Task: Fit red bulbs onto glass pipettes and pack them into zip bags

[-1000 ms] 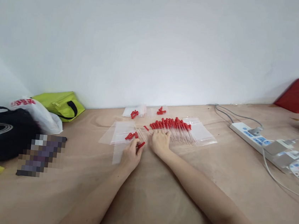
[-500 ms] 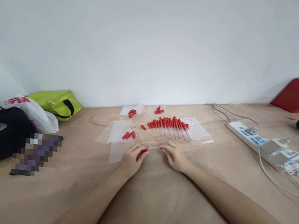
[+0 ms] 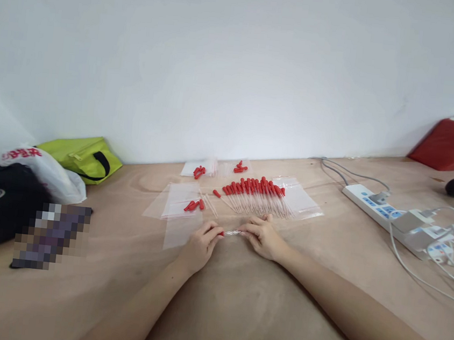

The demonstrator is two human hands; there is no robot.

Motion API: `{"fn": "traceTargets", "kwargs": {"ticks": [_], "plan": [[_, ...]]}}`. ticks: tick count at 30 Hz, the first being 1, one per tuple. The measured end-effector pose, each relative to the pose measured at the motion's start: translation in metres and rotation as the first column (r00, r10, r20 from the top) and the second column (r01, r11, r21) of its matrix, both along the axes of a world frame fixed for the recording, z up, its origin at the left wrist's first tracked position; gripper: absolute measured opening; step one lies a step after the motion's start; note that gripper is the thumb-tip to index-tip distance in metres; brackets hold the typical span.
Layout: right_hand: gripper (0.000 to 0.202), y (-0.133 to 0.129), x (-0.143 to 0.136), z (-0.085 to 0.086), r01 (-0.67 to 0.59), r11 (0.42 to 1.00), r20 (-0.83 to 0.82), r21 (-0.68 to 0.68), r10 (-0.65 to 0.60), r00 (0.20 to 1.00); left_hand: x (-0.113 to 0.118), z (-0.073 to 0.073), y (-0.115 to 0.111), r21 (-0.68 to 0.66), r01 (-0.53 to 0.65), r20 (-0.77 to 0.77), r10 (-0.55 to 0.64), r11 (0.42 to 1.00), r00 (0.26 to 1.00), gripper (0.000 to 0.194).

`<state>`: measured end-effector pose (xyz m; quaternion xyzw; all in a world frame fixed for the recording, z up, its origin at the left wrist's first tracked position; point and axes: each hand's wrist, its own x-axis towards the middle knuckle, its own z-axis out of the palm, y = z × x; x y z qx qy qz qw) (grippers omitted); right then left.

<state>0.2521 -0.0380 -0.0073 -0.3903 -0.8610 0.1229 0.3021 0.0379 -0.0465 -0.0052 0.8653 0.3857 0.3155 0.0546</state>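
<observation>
My left hand (image 3: pixel 203 243) pinches a red rubber bulb (image 3: pixel 221 234), of which only the tip shows. From the other side my right hand (image 3: pixel 262 237) grips a thin clear tube (image 3: pixel 232 232), whose left end meets the bulb. Beyond my hands, a row of clear tubes with red bulbs (image 3: pixel 255 186) fans out on the table. Loose red bulbs (image 3: pixel 194 205) lie on clear plastic bags (image 3: pixel 182 192) at the left, beside several bare tubes (image 3: pixel 211 205).
More red bulbs (image 3: pixel 199 172) lie near the wall. A white power strip (image 3: pixel 369 206) with cables sits right. On the left are a green bag (image 3: pixel 78 154), a white plastic bag (image 3: pixel 63 180) and a black bag (image 3: pixel 0 205). A red bag (image 3: pixel 451 145) stands far right.
The bulb in my left hand and the tube in my right hand have come together; a gap lay between them before. The bulb is now more covered by my left fingers.
</observation>
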Motion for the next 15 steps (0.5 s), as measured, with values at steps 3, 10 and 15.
{"fn": "traceTargets", "kwargs": {"ticks": [3, 10, 15], "plan": [[0.021, 0.0032, 0.0032, -0.0006, 0.001, 1.0, 0.042, 0.017, -0.002, 0.999, 0.0009, 0.0016, -0.0009, -0.03, 0.059, -0.035, -0.06, 0.998, 0.998, 0.022], [0.022, 0.0052, 0.0015, -0.0015, 0.006, 0.987, 0.098, 0.159, -0.022, 0.995, 0.0008, 0.0021, -0.0006, -0.064, 0.084, -0.068, -0.088, 0.994, 0.994, 0.025], [0.021, 0.0005, -0.0028, -0.0039, 0.024, 0.979, 0.148, 0.203, -0.055, 0.987, -0.0008, -0.002, 0.0006, -0.046, 0.05, -0.047, -0.053, 0.998, 0.998, 0.023]]}}
